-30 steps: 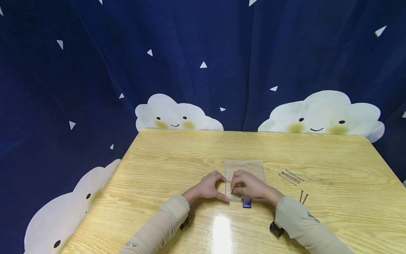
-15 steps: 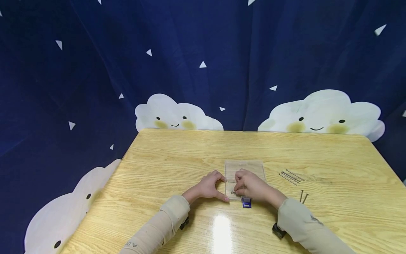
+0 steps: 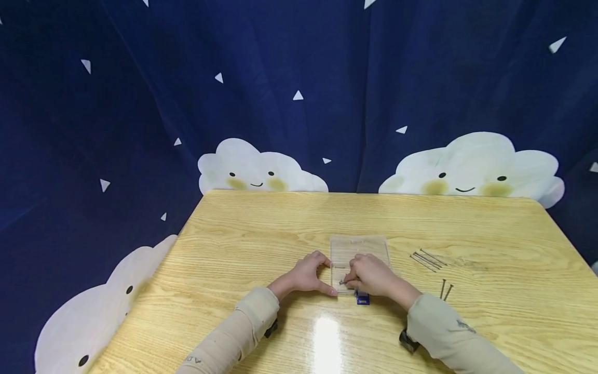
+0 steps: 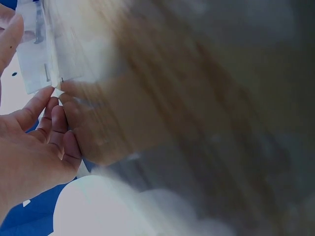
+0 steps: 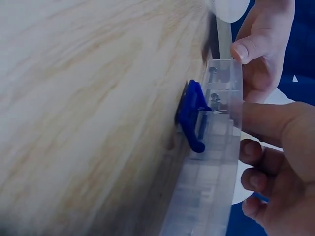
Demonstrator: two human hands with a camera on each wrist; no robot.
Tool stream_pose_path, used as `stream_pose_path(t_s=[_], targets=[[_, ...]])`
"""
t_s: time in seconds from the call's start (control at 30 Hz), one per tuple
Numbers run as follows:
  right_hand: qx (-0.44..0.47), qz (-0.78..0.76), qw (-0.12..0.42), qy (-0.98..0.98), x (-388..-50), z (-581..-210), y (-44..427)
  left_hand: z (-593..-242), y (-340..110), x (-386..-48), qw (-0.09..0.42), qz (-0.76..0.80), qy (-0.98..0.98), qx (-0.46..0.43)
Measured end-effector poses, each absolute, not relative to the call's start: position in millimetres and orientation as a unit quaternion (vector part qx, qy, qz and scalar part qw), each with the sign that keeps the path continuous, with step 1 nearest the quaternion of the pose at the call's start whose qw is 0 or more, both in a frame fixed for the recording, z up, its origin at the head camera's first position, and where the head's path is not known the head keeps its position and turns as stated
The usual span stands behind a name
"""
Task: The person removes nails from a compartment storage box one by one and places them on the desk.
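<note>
A clear plastic box (image 3: 337, 275) lies on the table, its clear lid (image 3: 344, 250) folded back behind it and a blue latch (image 3: 362, 299) at its front. My left hand (image 3: 306, 273) holds the box's left end, thumb at the front corner and a finger at the rear. My right hand (image 3: 372, 275) is bent over the box; its index finger reaches inside behind the wall in the right wrist view. Beside those fingertips lie nails (image 3: 342, 282), their heads (image 5: 214, 98) showing through the plastic. Whether the fingers pinch a nail or only touch it is hidden.
Several loose nails (image 3: 427, 261) lie on the wooden table (image 3: 261, 223) right of the box. Two more nails (image 3: 443, 289) lie nearer, beside the right forearm. A dark blue curtain (image 3: 280, 62) with clouds hangs behind the table.
My right hand has drawn slightly right and its knuckles have lowered, uncovering the nail heads in the box. The left hand keeps its place at the box's end.
</note>
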State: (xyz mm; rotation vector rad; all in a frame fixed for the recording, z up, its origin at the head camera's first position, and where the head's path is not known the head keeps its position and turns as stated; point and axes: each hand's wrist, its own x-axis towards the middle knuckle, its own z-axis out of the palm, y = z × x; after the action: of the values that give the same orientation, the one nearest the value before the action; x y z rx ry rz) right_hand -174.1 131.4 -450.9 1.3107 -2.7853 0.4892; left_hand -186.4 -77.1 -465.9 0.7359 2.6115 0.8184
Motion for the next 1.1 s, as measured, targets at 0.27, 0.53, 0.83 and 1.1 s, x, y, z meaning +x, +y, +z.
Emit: stream_pose_path(t_s=[0.27,0.53,0.83,1.1], targets=[[0.404,0.205,-0.036,-0.891,-175,-455,131,-466,-77,-186,0.153,0.284,0.911,0.255],[0.396,0.225,0.003,-0.89,-180,-468,122,-466,-78,-186,0.161,0.289,0.911,0.246],[0.374,0.234,0.042,-0.896,-177,-475,116,-468,-78,-186,0.158,0.298,0.909,0.244],[0.341,0.268,0.065,-0.899,-174,-479,110,-469,-77,-185,0.149,0.294,0.912,0.244]])
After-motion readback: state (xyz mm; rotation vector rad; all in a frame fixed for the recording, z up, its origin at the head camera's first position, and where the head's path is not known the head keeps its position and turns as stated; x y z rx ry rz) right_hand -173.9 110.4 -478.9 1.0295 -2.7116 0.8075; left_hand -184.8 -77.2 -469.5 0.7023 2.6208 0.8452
